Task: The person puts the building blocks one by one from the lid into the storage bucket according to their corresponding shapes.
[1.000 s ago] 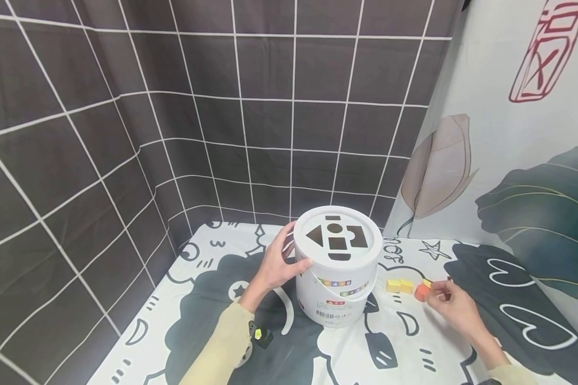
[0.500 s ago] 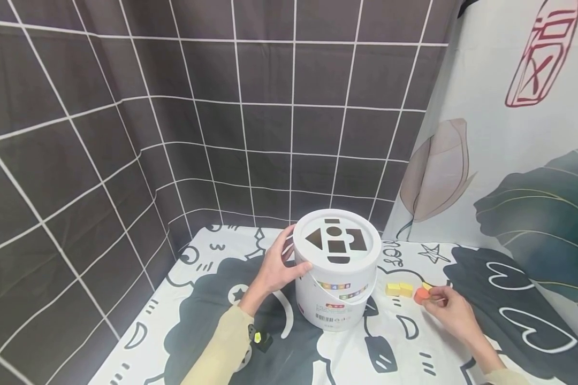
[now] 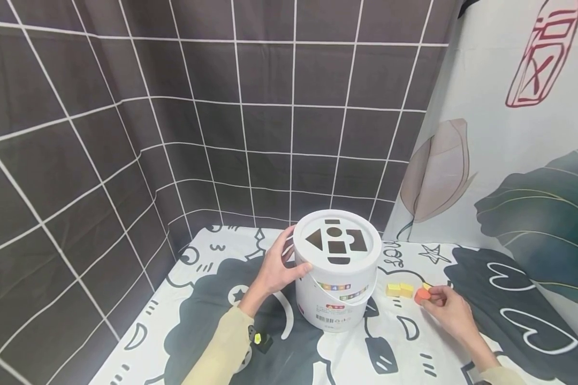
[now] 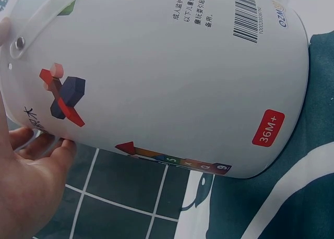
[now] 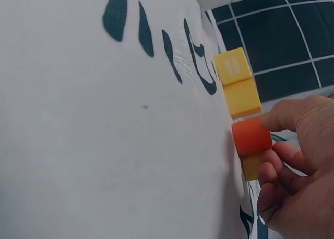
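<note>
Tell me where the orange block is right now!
In the head view, the orange block is over on the right, past the white bucket, between the pair of yellow blocks and the right hand, which touches it.

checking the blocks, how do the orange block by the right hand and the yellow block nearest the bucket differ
The orange block looks rounded; the yellow block looks boxy. The right hand pinches the orange block; no hand touches the yellow block. The yellow block shows pale bars on one face; none show on the orange block's visible sides. Both look small and roughly alike in size.
</note>
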Demonstrator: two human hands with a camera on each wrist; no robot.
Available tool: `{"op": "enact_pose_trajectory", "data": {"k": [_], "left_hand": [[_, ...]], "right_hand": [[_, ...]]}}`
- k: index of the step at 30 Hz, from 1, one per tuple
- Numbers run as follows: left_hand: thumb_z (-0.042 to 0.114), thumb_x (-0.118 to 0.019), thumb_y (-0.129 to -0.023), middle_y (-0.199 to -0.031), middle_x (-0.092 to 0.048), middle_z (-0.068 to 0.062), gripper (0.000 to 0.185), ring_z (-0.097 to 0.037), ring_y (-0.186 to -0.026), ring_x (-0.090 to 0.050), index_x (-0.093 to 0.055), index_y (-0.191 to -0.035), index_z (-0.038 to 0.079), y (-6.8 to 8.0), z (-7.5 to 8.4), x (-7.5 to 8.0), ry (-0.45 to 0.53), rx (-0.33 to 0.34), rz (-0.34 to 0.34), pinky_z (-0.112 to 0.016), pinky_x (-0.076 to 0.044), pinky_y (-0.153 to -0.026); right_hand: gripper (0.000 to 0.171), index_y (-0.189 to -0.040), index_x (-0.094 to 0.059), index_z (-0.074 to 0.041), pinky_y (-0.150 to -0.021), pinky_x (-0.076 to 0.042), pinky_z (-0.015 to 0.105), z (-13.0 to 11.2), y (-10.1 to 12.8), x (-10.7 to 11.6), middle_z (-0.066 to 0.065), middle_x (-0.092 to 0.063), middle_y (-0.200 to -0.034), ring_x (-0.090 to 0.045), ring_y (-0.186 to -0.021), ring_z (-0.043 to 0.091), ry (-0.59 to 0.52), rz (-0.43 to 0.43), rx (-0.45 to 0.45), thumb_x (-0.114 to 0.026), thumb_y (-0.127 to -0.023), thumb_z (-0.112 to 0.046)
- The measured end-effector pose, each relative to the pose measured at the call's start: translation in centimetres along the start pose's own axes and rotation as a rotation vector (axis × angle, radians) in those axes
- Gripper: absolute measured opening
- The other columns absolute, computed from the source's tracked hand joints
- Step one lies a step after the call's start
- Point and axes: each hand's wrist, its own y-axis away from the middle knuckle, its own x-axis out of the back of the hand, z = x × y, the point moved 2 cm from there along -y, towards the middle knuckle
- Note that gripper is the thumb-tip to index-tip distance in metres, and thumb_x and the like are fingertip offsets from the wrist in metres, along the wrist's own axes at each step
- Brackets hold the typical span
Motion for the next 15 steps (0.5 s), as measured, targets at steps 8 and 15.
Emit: {"op": "enact_pose_trajectory", "data": {"k": [8,15], "left_hand": [[0.042,-0.078,-0.079,-0.155,-0.034,-0.017,0.096,-0.038,-0.139,-0.039,-0.032,-0.155,0.006,0.03,-0.07,0.07,0.014,-0.006,-0.005,-0.037,-0.035,-0.114],[0.045,-0.078,-0.078,-0.155,-0.034,-0.014,0.097,-0.036,-0.140,-0.039,-0.031,-0.155,0.007,0.01,-0.08,0.01,0.011,0.006,0.000,-0.032,-0.035,-0.114]], "right_hand": [[0.040,-0.111,-0.058,0.013,-0.065,-0.047,0.033,0.25,-0.01,-0.46,0.021,-0.063,-0.092,-0.059,-0.083,0.032,0.012,0.068,-0.001,-0.076,-0.084,-0.010],[0.041,-0.106,-0.060,0.009,-0.063,-0.043,0.033,0.47,0.01,-0.86,0.017,-0.064,-0.088,-0.060,-0.080,0.030,0.012,0.107,-0.018,-0.080,-0.082,-0.017]]}}
